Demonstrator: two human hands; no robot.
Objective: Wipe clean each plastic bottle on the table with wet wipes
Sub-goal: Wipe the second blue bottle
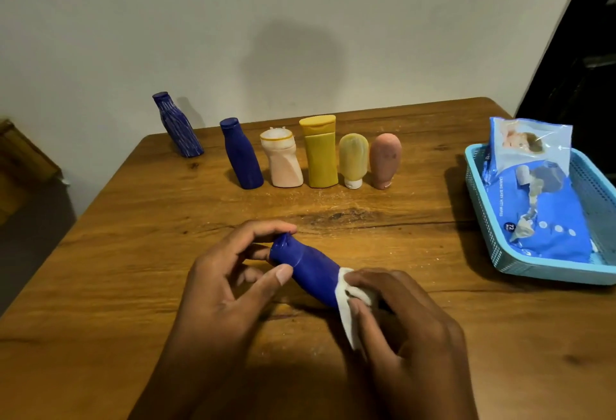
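Observation:
A blue plastic bottle [308, 268] lies tilted above the wooden table [133, 253] near its front. My left hand [226, 286] pinches its cap end between thumb and fingers. My right hand [400, 329] grips a white wet wipe [350, 313] wrapped round the bottle's lower end. Further back stand a striped blue bottle [178, 126], a plain blue bottle [241, 154], a pale pink bottle [283, 159], a yellow bottle [320, 153], a small yellow tube [353, 159] and a pink tube [385, 159].
At the table's right edge a light blue basket [533, 268] holds a blue pack of baby wet wipes [540, 213]. A grey wall rises behind the table. A brown object [20, 159] sits off the table at the left.

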